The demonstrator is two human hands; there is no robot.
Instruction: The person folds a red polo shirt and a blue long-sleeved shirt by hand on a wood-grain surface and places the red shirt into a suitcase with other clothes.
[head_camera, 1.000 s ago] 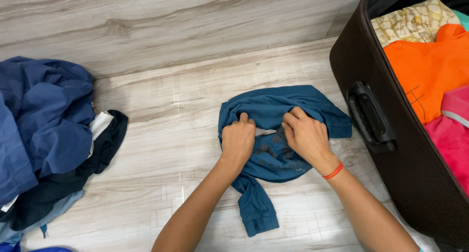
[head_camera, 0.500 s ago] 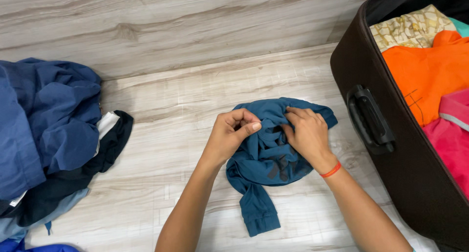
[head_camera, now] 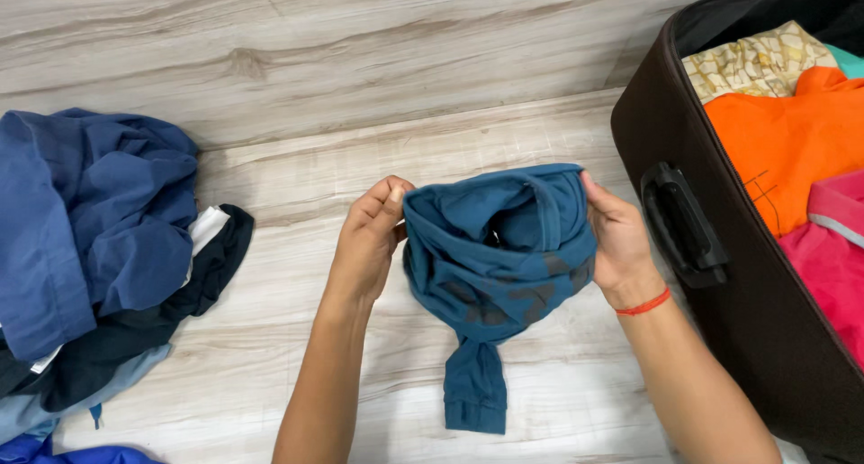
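**Both hands hold a teal shirt**

Head view: the left hand (head_camera: 367,241) and right hand (head_camera: 619,241) each grip a side of the bunched teal shirt (head_camera: 495,248), closed on its fabric, above the wooden floor (head_camera: 297,185), beside the open suitcase (head_camera: 711,275).

Shirt (head_camera: 499,248) mid-floor between clothes pile (head_camera: 99,248) at left and suitcase (head_camera: 720,284) at right; folded garments (head_camera: 792,131) inside suitcase.

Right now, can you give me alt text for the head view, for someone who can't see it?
Two bare hands, left hand and right hand, hold a bunched teal shirt stretched between them above a pale wood-look floor, one sleeve hanging down. An open dark suitcase with orange, pink and yellow clothes sits to the right; a pile of blue clothes lies left.
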